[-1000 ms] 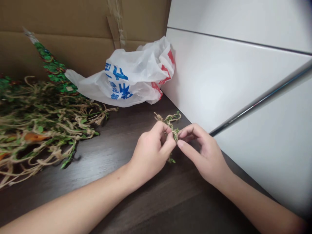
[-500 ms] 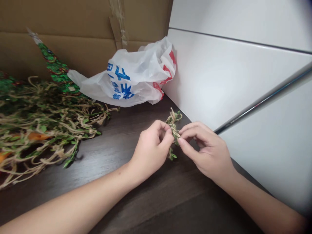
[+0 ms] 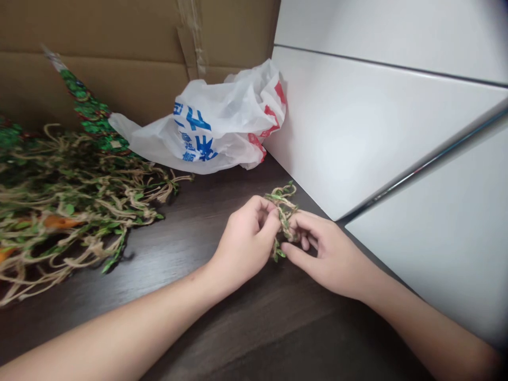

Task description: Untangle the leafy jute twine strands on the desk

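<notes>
A short piece of jute twine with small green leaves (image 3: 282,207) is held between both hands over the dark wooden table (image 3: 222,317). My left hand (image 3: 245,243) pinches it between thumb and forefinger from the left. My right hand (image 3: 326,255) grips its lower part with curled fingers from the right. The twine's top loops stick up above the fingers and a leafy end hangs below them.
A large heap of the same leafy twine (image 3: 67,206) lies at the left, with green sequinned decorations (image 3: 85,108) behind it. A crumpled white plastic bag (image 3: 214,127) rests against a cardboard box (image 3: 130,47). A white wall panel (image 3: 377,143) borders the table on the right.
My right hand has dropped lower and shifted its grip down the twine. The twine's top loops have turned and spread slightly. The left hand has stayed nearly in place.
</notes>
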{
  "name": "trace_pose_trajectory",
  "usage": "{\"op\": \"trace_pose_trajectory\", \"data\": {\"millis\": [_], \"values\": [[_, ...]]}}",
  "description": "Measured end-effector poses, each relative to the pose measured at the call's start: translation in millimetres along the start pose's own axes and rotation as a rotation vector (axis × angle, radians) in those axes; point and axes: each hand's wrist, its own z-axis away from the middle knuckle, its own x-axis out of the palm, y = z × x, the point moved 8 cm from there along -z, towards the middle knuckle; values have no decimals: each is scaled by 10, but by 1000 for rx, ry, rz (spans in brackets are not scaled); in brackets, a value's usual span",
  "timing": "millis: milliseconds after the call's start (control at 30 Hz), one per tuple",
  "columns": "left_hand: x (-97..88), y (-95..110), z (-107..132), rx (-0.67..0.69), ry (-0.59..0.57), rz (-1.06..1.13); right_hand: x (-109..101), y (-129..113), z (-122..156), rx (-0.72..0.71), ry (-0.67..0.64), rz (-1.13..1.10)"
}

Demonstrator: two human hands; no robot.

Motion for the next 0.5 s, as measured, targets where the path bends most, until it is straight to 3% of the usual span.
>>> {"op": "trace_pose_trajectory", "data": {"millis": [100,267,500], "values": [[-5,-16,-10,2,7,36,-14,-22,6,-11,13,-63],[-26,-79,-21,-74,32,102,-77,-164,55,-154,21,-216],[-17,13,1,-52,32,20,-101,105,-4,99,7,-903]]}}
